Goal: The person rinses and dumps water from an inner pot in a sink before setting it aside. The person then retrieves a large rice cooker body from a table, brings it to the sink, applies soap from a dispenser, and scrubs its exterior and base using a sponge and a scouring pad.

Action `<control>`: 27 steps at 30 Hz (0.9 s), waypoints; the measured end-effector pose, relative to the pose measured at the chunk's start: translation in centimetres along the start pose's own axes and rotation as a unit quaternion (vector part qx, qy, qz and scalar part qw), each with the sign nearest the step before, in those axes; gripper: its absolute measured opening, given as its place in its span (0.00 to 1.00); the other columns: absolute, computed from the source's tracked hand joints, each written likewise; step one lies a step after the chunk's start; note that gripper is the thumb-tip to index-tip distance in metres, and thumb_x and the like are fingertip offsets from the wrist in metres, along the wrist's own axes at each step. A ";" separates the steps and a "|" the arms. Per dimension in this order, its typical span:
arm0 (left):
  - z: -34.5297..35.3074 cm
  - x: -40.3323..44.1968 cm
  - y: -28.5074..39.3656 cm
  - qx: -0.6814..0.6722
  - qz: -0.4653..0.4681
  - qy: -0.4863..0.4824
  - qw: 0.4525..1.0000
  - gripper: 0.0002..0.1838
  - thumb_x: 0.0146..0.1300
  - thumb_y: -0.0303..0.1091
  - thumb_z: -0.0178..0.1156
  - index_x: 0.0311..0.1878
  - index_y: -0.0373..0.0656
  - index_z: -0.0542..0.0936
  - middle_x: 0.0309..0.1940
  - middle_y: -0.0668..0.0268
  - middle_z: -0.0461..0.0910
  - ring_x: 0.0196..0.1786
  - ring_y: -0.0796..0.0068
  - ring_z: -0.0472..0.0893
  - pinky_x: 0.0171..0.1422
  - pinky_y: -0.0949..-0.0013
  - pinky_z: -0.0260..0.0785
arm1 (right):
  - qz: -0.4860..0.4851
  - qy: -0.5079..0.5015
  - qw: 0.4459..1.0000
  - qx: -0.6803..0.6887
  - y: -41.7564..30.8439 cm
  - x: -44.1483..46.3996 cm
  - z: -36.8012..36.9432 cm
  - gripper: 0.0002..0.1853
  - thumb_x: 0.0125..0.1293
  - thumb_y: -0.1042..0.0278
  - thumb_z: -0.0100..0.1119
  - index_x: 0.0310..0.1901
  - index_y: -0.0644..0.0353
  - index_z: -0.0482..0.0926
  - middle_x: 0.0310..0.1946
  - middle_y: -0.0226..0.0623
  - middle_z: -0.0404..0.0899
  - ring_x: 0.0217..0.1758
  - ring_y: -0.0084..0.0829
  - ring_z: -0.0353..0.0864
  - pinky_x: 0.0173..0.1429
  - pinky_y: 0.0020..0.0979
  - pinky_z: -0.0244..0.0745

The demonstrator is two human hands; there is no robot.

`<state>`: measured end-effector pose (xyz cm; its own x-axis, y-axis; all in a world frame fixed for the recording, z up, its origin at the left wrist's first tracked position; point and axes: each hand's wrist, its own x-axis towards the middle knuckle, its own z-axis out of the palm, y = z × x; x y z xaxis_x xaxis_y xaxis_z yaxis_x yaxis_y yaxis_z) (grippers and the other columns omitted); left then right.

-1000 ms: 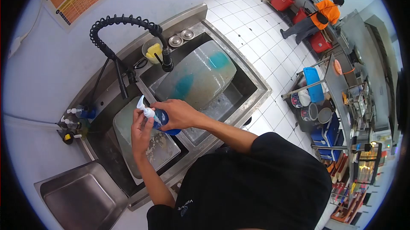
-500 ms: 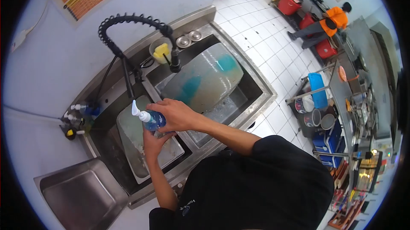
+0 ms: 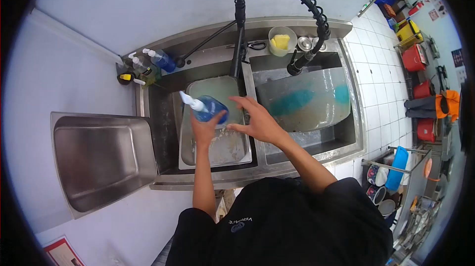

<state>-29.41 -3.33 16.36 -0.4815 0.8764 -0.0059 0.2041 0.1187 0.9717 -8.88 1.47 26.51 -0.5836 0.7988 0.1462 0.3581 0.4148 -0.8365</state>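
Observation:
A blue pump bottle [image 3: 210, 108] with a white pump head is in my left hand [image 3: 205, 128], above the left sink basin. To its right, my right hand [image 3: 260, 121] is open, fingers apart, not touching the bottle. Beneath the hands, a tray [image 3: 230, 151] with cloudy residue lies in the left basin. A large translucent container [image 3: 316, 110] with teal patches rests in the right basin.
A black spring faucet [image 3: 240, 14] arches over the sink. Pump bottles [image 3: 162, 61] stand at the back left corner. A bowl with yellow sponges [image 3: 281, 42] sits on the back ledge. A metal pan [image 3: 104, 157] is at left. A person in orange [image 3: 448, 105] stands far right.
The view has turned toward the left. My right hand has let go of the bottle and opened beside it, while my left hand has kept hold and moved left with it.

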 end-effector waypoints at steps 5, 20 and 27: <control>-0.1 8.1 -4.8 0.032 0.099 0.172 0.980 0.49 0.44 0.42 0.85 0.67 0.35 0.70 0.59 0.57 0.76 0.61 0.63 0.75 0.70 0.61 0.63 | 0.110 -0.010 0.964 0.240 9.8 -5.3 1.9 0.29 0.58 0.66 0.74 0.58 0.53 0.68 0.46 0.36 0.75 0.47 0.29 0.77 0.47 0.32 0.76; 6.3 24.5 -13.0 0.140 0.084 0.207 0.965 0.46 0.49 0.43 0.82 0.67 0.32 0.69 0.60 0.49 0.77 0.59 0.57 0.80 0.66 0.56 0.70 | 0.328 -0.026 0.892 0.311 10.4 -13.1 -3.0 0.21 0.70 0.57 0.65 0.57 0.61 0.74 0.41 0.35 0.81 0.43 0.21 0.81 0.45 0.26 0.77; 7.1 27.4 -11.5 0.133 0.126 0.133 0.974 0.46 0.51 0.48 0.80 0.65 0.30 0.69 0.59 0.49 0.79 0.59 0.57 0.81 0.66 0.57 0.71 | 0.390 0.087 0.815 0.420 9.7 -16.1 -5.7 0.24 0.74 0.56 0.60 0.62 0.61 0.67 0.49 0.42 0.81 0.50 0.31 0.85 0.51 0.33 0.84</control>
<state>-38.87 22.66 3.33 -0.5841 0.7455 0.3210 0.5412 0.0630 0.8385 8.13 -4.87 19.01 -0.2788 0.7571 -0.5909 -0.0978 -0.6344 -0.7668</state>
